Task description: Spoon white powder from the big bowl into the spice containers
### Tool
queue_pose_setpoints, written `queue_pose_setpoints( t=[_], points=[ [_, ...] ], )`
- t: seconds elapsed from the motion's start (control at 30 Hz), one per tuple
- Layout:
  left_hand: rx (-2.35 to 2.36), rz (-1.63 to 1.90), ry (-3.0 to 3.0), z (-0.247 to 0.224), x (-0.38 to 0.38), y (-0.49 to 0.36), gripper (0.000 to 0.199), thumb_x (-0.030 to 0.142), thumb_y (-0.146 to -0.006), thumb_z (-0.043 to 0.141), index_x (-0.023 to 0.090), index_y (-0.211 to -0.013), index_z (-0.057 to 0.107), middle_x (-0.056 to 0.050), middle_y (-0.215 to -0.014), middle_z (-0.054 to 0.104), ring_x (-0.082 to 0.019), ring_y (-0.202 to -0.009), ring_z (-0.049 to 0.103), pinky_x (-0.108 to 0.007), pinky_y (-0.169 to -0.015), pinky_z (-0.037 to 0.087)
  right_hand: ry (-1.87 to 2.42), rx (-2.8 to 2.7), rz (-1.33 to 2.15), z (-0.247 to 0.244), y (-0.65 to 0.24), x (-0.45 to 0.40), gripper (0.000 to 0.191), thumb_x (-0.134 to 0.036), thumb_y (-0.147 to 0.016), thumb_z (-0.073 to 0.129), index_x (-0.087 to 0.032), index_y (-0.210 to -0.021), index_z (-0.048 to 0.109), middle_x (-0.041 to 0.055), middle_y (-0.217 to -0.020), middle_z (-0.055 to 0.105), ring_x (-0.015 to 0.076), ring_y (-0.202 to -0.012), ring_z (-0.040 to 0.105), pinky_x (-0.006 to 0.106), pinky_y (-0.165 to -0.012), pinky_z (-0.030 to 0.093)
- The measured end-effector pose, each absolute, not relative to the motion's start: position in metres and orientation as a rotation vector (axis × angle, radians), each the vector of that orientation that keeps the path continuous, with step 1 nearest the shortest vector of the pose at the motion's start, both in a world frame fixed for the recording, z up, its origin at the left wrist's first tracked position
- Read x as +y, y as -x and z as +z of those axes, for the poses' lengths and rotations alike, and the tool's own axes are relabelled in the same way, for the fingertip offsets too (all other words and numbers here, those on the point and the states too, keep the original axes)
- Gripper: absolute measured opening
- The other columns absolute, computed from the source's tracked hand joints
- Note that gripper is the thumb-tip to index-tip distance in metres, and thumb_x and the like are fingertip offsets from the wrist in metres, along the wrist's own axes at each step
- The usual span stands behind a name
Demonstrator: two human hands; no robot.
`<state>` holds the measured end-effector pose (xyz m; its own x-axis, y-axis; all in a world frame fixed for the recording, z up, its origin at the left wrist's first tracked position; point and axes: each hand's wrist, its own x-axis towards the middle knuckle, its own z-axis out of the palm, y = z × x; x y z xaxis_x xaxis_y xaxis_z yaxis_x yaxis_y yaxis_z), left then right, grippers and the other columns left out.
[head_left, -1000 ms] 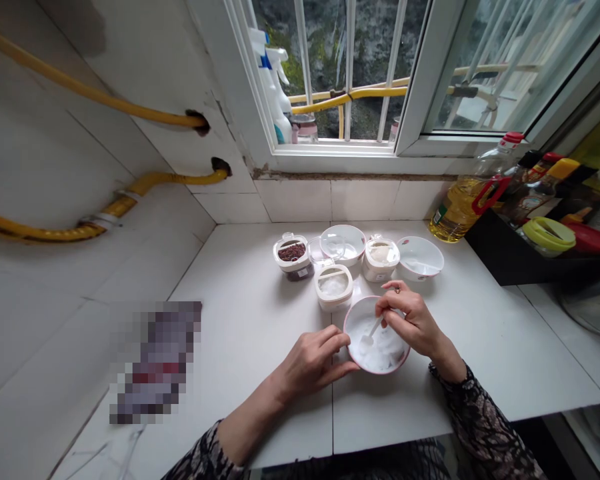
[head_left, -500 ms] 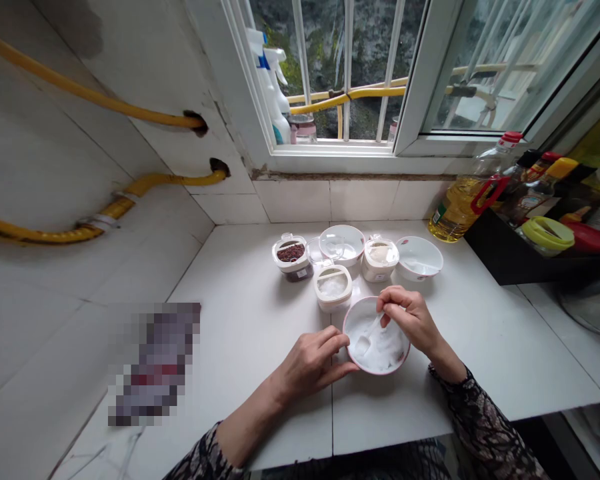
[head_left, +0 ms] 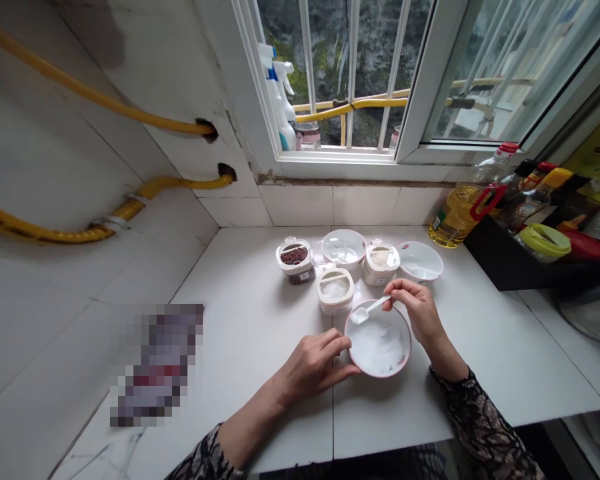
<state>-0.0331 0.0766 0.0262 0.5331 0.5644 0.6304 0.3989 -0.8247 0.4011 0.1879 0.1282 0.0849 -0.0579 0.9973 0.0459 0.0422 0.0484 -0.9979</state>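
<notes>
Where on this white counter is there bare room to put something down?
Bare white tiled counter lies between the pixelated packet and the left hand, and again right of the right hand up to the black tray. It is crowded behind the pink-rimmed bowl of white powder, among the small white jars.

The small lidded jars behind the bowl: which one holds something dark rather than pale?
The leftmost jar, filled with dark reddish-brown bits. The jar in front and the right jar hold pale contents.
</notes>
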Motion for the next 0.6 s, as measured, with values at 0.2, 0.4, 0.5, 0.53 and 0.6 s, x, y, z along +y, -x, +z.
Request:
queue_pose_setpoints(
  t=[0.2,0.4,0.5,0.53,0.6],
  points=[
    [0.845,1.15,-2.578,0.026,0.077,0.033,0.026,0.042,-0.096,0.053,0.016,-0.096,0.054,-0.001,-0.073,0.057,-0.011,-0.057,0.054,-0.021,-0.049,0.045,1.074,-1.526,0.708,0.088,-0.17,0.124,0.011,-0.025,-0.091,0.051,-0.021,-0.093,0.061,0.0047,-0.085,0.071,0.0192,-0.077,0.07,0.033,-0.074,0.054],
    [0.853,1.154,-2.571,0.024,0.076,0.033,0.026,0.042,-0.096,0.054,0.016,-0.096,0.055,-0.001,-0.072,0.057,-0.012,-0.056,0.055,-0.021,-0.049,0.044,0.864,-2.045,0.11,0.086,-0.164,0.12,0.029,-0.006,-0.089,0.043,-0.023,-0.103,0.062,0.0043,-0.088,0.073,0.0201,-0.082,0.068,0.047,-0.101,0.04],
    [0.843,1.153,-2.565,0.024,0.076,0.033,0.025,0.041,-0.095,0.055,0.016,-0.096,0.055,-0.001,-0.073,0.058,-0.012,-0.057,0.055,-0.021,-0.049,0.045,0.864,-1.958,0.076,0.089,-0.17,0.118,0.027,-0.005,-0.088,0.046,-0.023,-0.102,0.061,0.0031,-0.086,0.073,0.0191,-0.079,0.067,0.045,-0.099,0.041],
    [0.841,1.154,-2.563,0.024,0.076,0.033,0.025,0.041,-0.095,0.055,0.016,-0.097,0.055,-0.001,-0.073,0.058,-0.012,-0.057,0.055,-0.021,-0.05,0.045,0.874,-1.906,0.099,0.091,-0.173,0.118,0.025,-0.005,-0.087,0.048,-0.023,-0.099,0.061,0.0019,-0.081,0.073,0.0186,-0.076,0.066,0.044,-0.098,0.041],
    [0.835,1.155,-2.555,0.024,0.076,0.033,0.025,0.041,-0.095,0.055,0.016,-0.098,0.054,-0.001,-0.074,0.058,-0.012,-0.058,0.055,-0.021,-0.05,0.046,0.906,-1.829,0.179,0.093,-0.18,0.117,0.02,-0.007,-0.086,0.049,-0.023,-0.091,0.061,-0.0012,-0.069,0.07,0.0174,-0.066,0.063,0.042,-0.094,0.044]
  ],
)
